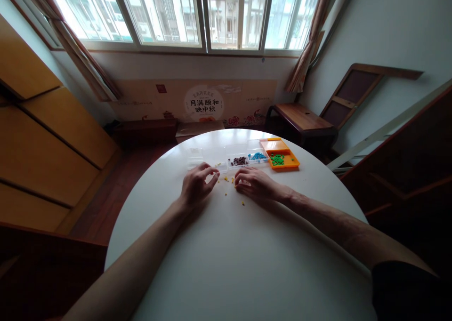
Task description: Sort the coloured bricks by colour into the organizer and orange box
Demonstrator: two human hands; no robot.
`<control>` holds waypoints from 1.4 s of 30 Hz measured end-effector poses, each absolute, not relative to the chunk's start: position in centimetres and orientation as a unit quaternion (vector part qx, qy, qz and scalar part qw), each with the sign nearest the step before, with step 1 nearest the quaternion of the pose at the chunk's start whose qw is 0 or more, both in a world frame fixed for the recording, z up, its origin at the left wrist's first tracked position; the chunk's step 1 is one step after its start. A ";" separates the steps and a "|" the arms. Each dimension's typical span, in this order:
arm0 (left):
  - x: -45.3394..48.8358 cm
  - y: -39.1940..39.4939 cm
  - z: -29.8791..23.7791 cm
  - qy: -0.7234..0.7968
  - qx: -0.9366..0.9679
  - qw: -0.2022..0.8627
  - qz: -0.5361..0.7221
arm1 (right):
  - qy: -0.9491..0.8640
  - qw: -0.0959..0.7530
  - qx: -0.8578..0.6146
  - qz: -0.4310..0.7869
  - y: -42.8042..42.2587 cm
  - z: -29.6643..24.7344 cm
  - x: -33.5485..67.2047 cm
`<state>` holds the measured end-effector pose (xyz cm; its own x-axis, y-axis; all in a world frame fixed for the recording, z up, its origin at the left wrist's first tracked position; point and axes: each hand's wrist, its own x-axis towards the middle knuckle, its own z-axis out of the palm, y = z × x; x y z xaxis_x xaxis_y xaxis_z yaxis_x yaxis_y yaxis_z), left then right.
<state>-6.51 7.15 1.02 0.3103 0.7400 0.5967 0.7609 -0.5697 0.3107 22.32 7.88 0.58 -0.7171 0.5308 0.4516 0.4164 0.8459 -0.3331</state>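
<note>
My left hand (198, 185) is over the left part of the clear plastic box, thumb and forefinger drawn together; whatever is between them is too small to make out. Just right of it lie several small yellow pieces (226, 179) on the white table. My right hand (254, 183) rests on the table with curled fingers, its fingertips closed at a tiny yellow piece (235, 186). Behind the hands, the clear box holds dark brown pieces (240, 161) and blue pieces (257, 156) in separate compartments. An open orange case (290, 163) beside it contains green pieces (277, 159).
The round white table (226, 264) carries everything. One loose yellow piece (243, 203) lies nearer to me. Beyond the table are a printed cardboard panel (141, 100), a wooden chair (300, 116) and windows; a wooden cabinet (45, 156) stands at left.
</note>
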 end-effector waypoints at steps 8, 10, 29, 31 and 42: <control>-6.7 7.2 0.5 -0.440 -0.831 0.018 -0.340 | -0.916 0.302 -0.245 0.101 10.0 1.2 21.5; -6.7 7.2 0.5 -0.440 -0.830 0.018 -0.341 | -0.917 0.300 -0.239 0.106 10.5 1.5 21.3; -6.8 7.0 0.8 -0.430 -0.841 0.027 -0.327 | -0.835 0.348 -0.412 0.108 13.2 2.9 15.5; -6.8 7.0 0.7 -0.438 -0.835 0.029 -0.333 | -0.839 0.337 -0.413 0.107 13.0 3.0 16.0; -6.9 7.7 -0.2 -0.366 -0.882 0.015 -0.295 | -0.922 0.229 -0.266 0.163 10.3 3.0 22.7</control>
<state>-6.94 7.69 -0.19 0.5579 0.6369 0.5321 0.6547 -0.7318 0.1894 22.74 10.33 2.99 -0.7544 0.5645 0.3350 0.4153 0.8056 -0.4225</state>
